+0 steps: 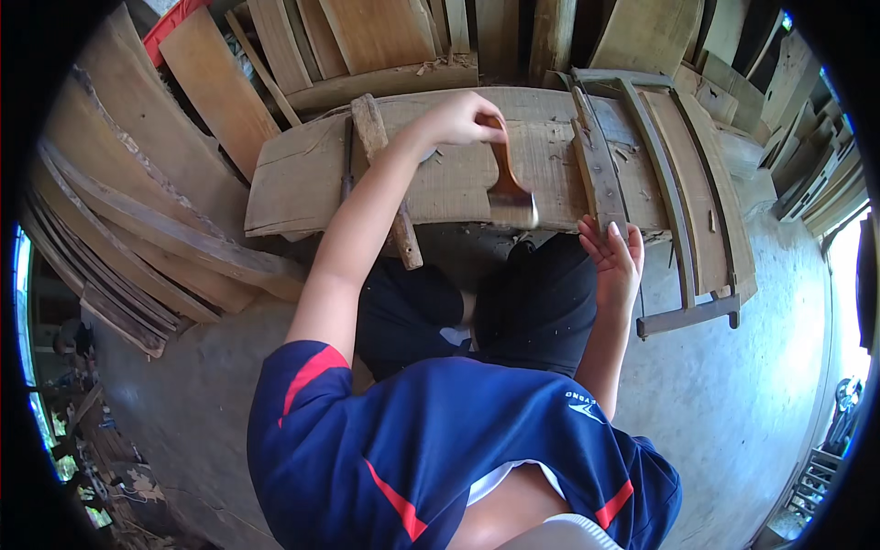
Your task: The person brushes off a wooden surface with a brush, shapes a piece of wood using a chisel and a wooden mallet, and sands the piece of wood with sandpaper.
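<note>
My left hand (463, 119) grips the wooden handle of a flat paintbrush (510, 188), whose bristles rest near the front edge of a wide, worn wooden board (302, 174) lying in front of me. My right hand (612, 255) is held open, palm up and fingers apart, just right of the bristles at the board's front edge, holding nothing. A narrow wooden stick (371, 128) lies across the board under my left forearm. My knees in black shorts (536, 302) sit just below the board.
Curved wooden slats and a thin frame piece (678, 183) lie on the board's right end, reaching onto the concrete floor (733, 394). Planks (137, 220) are stacked at the left and lean along the back (385, 37).
</note>
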A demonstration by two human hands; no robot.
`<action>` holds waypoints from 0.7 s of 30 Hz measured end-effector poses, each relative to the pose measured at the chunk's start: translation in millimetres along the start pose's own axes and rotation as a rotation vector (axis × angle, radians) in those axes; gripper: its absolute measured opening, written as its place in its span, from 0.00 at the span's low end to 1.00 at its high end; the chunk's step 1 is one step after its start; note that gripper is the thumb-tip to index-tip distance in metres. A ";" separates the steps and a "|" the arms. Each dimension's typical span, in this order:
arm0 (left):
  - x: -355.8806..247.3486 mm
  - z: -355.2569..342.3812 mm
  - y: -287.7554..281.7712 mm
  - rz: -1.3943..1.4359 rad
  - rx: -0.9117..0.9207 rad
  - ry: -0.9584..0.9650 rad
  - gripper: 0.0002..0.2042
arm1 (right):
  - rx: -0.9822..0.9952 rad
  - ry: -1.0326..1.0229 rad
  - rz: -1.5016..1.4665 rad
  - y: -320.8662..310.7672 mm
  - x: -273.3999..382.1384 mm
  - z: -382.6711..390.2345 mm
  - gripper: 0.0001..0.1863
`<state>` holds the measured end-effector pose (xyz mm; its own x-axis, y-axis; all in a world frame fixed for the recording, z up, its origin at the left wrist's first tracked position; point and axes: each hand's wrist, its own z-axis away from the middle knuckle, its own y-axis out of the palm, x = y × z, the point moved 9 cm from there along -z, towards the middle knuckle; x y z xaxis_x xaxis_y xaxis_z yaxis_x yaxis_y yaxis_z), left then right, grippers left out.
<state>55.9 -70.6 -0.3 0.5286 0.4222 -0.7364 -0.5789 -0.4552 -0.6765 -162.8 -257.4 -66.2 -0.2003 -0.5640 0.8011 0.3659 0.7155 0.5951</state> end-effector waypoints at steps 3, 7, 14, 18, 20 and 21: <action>18.8 -28.6 6.2 -0.119 -0.144 -0.014 0.09 | 0.002 -0.016 -0.005 3.3 5.7 1.5 0.09; -4.8 -25.6 -59.8 -0.587 -0.829 -0.052 0.08 | -0.008 -0.030 0.001 5.2 11.6 5.4 0.07; -31.3 -72.4 22.0 -0.089 0.007 -0.017 0.13 | -0.035 -0.035 0.012 -6.1 17.6 5.3 0.07; -21.1 -73.8 -27.8 -0.398 -0.613 0.020 0.08 | -0.023 -0.036 -0.001 -2.0 17.9 4.9 0.06; -16.3 -68.7 -46.8 -0.433 -0.753 -0.026 0.07 | -0.025 -0.036 0.006 -2.0 18.2 6.0 0.06; -19.6 -70.3 -49.8 -0.455 -0.757 -0.062 0.06 | -0.030 -0.043 0.007 -4.5 19.4 6.1 0.06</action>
<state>118.0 -111.3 47.5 0.5603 0.7204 -0.4087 0.2575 -0.6205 -0.7408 -173.9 -269.0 -53.0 -0.2368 -0.5404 0.8074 0.3939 0.7063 0.5882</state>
